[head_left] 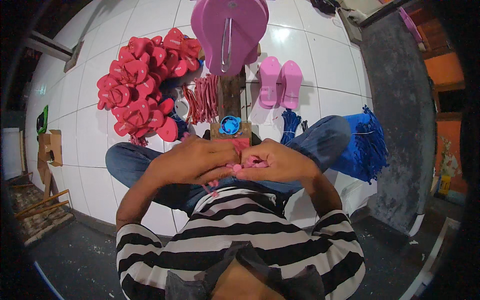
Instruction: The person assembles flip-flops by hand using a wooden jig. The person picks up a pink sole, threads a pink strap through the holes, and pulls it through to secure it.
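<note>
Where both hands meet: pink straps (257, 162) bunched betw. fingers, above lap, just this side of wooden block (244, 131).
R hand (282, 161): fingers bent, closed on pink straps; thumb laid along lower edge, approx. straight.
L hand (192, 159): fingers curled, gripping same bunch; tips mostly hidden, exact gap can't tell. Strap ends poke out below, nr thumb.
Straps: thin, rubbery-looking, w/ knobby ends.
Block area: worn wood; blue round cup (230, 125) w/ side tabs on far part.
Far side: lg pink sole (206, 25), smooth, w/ shiny metal loop (227, 47) over it.
L side: heap of red slippers (134, 72), matte, rounded; red strap bundle (204, 97) beside.
R side: pr of pink soles (291, 85), flat; blue strap bundle (369, 145), stringy.
Floor: white glossy tiles (327, 60).
</note>
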A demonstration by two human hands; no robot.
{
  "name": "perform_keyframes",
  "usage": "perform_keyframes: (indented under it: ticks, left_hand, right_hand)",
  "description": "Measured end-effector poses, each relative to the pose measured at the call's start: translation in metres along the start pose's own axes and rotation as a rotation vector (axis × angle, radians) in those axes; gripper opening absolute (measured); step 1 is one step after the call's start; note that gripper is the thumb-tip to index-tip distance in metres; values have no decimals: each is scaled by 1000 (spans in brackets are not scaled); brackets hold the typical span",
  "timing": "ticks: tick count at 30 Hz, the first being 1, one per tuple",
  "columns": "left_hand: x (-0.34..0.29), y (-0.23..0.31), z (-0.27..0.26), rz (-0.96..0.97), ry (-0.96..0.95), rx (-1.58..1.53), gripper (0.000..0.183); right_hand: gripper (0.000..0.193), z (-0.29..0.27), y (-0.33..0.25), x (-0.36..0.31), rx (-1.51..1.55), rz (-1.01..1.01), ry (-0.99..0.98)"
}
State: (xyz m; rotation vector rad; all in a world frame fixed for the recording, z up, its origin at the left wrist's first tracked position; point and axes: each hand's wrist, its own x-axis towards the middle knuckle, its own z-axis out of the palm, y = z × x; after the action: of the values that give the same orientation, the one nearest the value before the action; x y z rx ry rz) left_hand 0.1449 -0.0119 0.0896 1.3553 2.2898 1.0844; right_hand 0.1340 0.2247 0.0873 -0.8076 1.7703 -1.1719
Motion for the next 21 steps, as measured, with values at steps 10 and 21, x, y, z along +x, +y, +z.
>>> perform_keyframes:
  ticks: [10, 21]
  left_hand:
    - [19, -18, 8, 23, -8, -614, 25]
    - [18, -12, 12, -266, -84, -545, 33]
  right_hand:
    - [33, 18, 57, 21, 575, -221, -35]
    - [33, -6, 32, 9, 328, -85, 6]
